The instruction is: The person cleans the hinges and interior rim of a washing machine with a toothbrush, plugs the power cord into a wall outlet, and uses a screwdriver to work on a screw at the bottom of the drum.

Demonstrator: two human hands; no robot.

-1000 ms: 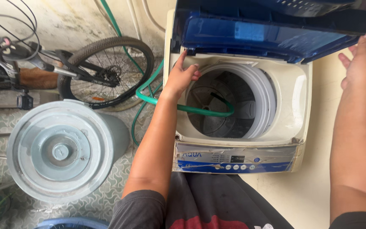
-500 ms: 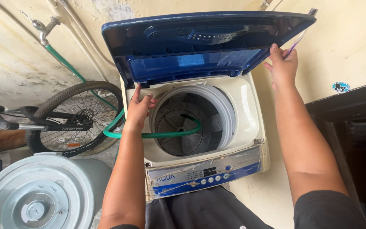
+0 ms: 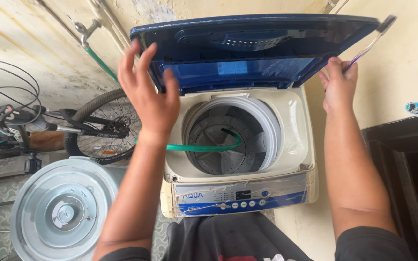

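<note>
Head view — drum (image 3: 228, 130) bottom hidden

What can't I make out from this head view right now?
- Drum bottom: dark, partly hidden by the washer rim; contents cannot be told.
- Hose start: hidden behind the left hand and forearm.
- Right hand fingertips: tucked behind the lid edge, grip unclear.
- Bicycle: cut off by the left edge.
- Panel buttons: too small.
</note>
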